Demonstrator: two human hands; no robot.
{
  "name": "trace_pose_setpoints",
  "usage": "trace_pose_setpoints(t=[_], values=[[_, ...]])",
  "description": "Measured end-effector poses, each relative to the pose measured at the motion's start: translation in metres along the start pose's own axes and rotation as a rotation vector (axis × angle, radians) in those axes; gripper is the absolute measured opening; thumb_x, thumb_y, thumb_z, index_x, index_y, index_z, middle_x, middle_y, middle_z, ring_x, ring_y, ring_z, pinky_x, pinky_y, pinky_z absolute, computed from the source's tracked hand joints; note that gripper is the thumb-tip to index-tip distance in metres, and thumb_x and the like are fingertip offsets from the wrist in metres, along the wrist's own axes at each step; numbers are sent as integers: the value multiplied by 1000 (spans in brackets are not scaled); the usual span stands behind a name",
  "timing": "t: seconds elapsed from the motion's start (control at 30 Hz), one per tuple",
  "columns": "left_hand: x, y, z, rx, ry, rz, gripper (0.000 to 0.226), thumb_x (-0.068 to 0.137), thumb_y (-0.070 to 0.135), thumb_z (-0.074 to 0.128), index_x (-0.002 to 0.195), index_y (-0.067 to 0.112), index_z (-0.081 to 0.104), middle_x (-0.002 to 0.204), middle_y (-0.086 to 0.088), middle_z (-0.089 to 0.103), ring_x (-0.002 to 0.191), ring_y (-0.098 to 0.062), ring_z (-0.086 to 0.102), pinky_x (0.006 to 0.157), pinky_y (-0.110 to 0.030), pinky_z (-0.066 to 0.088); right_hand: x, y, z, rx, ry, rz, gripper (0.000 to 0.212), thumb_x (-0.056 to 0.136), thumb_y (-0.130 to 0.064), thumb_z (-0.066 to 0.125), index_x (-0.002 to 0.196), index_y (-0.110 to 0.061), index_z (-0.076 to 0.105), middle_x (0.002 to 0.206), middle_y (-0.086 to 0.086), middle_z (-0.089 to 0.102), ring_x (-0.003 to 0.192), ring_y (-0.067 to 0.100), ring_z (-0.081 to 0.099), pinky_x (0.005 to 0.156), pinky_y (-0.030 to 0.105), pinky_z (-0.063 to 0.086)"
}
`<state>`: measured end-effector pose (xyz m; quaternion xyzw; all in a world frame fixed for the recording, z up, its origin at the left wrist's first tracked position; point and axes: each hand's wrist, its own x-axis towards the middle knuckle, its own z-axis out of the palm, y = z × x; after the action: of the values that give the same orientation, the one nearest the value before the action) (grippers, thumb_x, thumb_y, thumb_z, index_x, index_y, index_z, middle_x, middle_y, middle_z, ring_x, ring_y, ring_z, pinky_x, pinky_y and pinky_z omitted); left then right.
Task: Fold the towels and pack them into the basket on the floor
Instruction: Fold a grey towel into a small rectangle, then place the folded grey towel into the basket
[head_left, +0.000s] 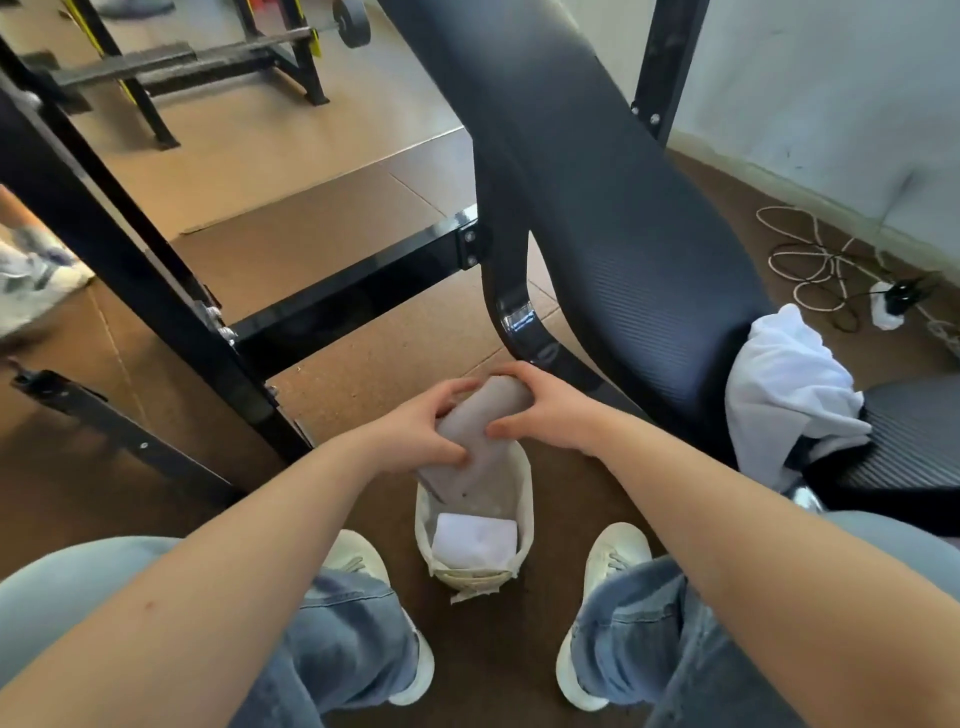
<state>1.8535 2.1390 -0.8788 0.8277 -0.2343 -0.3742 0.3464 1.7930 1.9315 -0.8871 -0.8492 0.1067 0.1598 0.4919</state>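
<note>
Grey towel (485, 415), folded into a thick bundle, is gripped from both sides by the left hand (421, 431) and right hand (553, 410), fingers curled round it, its lower end apparently just inside the basket (525, 499) on the floor. It is best lowered squeezed so the fold holds, into the far half beside the white towel (475, 540).

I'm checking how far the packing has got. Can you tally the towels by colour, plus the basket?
Grey towels: 1, the grey towel, folded, held by the left hand and right hand over the basket.
White towels: 2, the folded white towel in the basket and the crumpled white towel on the bench; that heap is counted as one.
Baskets: 1.
Total: 4.
</note>
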Motion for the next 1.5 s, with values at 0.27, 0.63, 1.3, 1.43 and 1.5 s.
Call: trace_pose_setpoints(t=[0.27,0.63,1.3,1.43,1.5], values=[[30,-57,-15,-104,-160,-86,82,63,37,83,136,51,46,128,8,58,118,-16,58,100,-44,56,41,31,4,103,-146,77,49,84,-40,82,125,-39,55,129,-8,55,116,17,57,101,39,55],[84,-100,10,-375,28,-200,43,92,18,73,129,35,58,116,8,63,101,-8,63,65,-15,54,80,88,29,338,-75,232,48,86,-30,81,126,-33,55,120,-3,60,112,22,63,92,39,61],[167,-192,94,167,129,-181,38,94,13,63,132,17,62,152,-7,33,142,-26,38,115,-32,35,139,185,111,-285,-95,321,46,91,-16,62,130,-35,48,144,2,39,105,22,56,82,30,54],[182,-201,118,301,76,-226,40,99,16,55,139,14,54,158,-14,26,145,-36,31,116,-43,36,149,191,136,-408,-123,387,49,92,-13,61,135,-28,43,140,11,35,117,34,54,93,40,55],[189,-202,126,345,17,-301,43,100,17,56,142,16,49,158,-11,23,140,-36,35,115,-45,37,155,193,145,-466,-160,414,49,93,-18,62,137,-24,41,139,14,37,119,36,54,99,43,53]])
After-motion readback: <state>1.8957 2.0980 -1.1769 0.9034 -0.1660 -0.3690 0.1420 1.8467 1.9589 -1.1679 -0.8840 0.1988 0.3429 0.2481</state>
